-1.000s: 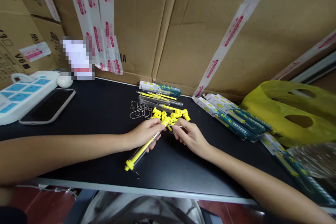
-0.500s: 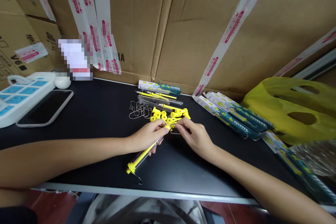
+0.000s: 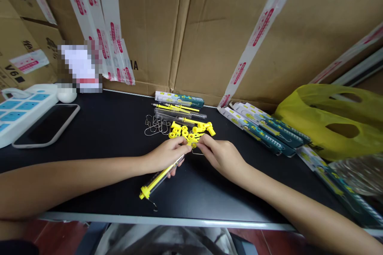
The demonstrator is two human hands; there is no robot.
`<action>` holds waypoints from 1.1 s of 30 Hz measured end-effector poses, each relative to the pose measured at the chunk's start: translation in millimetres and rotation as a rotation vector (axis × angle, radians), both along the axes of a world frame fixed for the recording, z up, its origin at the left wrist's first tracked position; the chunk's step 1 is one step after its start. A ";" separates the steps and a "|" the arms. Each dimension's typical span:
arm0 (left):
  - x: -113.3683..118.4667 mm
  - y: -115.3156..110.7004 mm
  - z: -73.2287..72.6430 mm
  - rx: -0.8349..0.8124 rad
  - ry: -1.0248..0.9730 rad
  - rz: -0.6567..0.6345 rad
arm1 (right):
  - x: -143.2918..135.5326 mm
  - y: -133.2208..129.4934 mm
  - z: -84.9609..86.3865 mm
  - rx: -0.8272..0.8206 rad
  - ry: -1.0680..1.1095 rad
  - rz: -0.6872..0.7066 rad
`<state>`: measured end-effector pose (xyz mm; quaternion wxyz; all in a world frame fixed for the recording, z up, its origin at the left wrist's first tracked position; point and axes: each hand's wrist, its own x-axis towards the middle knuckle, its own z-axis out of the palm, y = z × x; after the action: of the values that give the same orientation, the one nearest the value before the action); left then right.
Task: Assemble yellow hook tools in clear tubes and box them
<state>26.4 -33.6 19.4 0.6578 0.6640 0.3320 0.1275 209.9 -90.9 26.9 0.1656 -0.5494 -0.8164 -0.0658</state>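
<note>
My left hand point(image 3: 167, 154) is closed around a clear tube spring scale point(image 3: 161, 176) with a yellow inner rod. Its lower end has a yellow cap point(image 3: 145, 191) and a metal hook point(image 3: 154, 206), pointing toward the table's front edge. At the upper end, my right hand point(image 3: 223, 156) pinches a bent wire handle point(image 3: 196, 152) against the yellow end piece point(image 3: 190, 142). Fingers hide part of that joint. Just beyond both hands lie several loose yellow plastic caps point(image 3: 179, 129). A heap of bent wire pieces point(image 3: 157, 126) rests to their left.
Behind the caps lie clear tubes with yellow rods point(image 3: 191, 121) and a printed box point(image 3: 179, 98). More boxes point(image 3: 263, 129) and a yellow plastic bag point(image 3: 299, 115) are on the right. A phone point(image 3: 46, 125) and a power strip point(image 3: 22, 109) sit left. Cardboard point(image 3: 149, 28) stands behind the table.
The view has shifted slightly. My right hand has come closer to my left, bringing the wire handle against the yellow end piece. My left hand still holds the spring scale.
</note>
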 end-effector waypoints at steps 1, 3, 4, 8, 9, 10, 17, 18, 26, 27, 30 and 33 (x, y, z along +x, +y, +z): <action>0.4 0.5 -1.2 -0.002 -0.007 -0.007 | -0.5 -0.1 -0.1 0.008 -0.025 0.001; 1.0 1.6 -4.3 -0.007 -0.021 -0.025 | -1.7 -0.3 0.0 0.017 -0.078 0.002; 1.2 2.1 -5.7 -0.010 -0.028 -0.033 | -2.3 -0.3 0.3 0.018 -0.099 0.008; 1.6 2.4 -8.0 -0.019 -0.044 -0.043 | -4.3 -0.8 4.0 -0.008 -0.108 0.038; 1.5 2.0 -7.6 -0.021 -0.046 -0.047 | -4.7 -1.0 5.0 -0.014 -0.091 0.043; 1.4 1.4 -6.9 -0.022 -0.046 -0.049 | -5.2 -1.3 5.7 -0.021 -0.066 0.045; 1.0 -2.9 -4.6 -0.018 -0.111 -0.014 | -16.5 -2.4 -6.3 -0.178 0.672 0.078; 0.8 -2.9 -5.0 -0.023 -0.133 -0.011 | -18.9 -1.6 -10.0 -0.207 0.834 0.077; -0.2 1.4 -11.8 -0.073 -0.236 0.026 | -29.0 6.5 -21.7 -0.519 1.399 0.059; 0.2 1.2 -12.1 -0.087 -0.247 0.024 | -29.3 6.5 -20.8 -0.516 1.410 0.069; 2.0 -1.0 -10.8 -0.129 -0.279 0.035 | -29.7 6.0 -17.7 -0.508 1.422 0.106; 3.9 -3.6 -7.4 -0.167 -0.304 0.043 | -29.4 5.9 -14.9 -0.521 1.436 0.136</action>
<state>30.2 -37.2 12.0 0.7503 0.5729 0.2524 0.2126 180.5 -85.1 12.0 0.5242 -0.4273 -0.5295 0.5122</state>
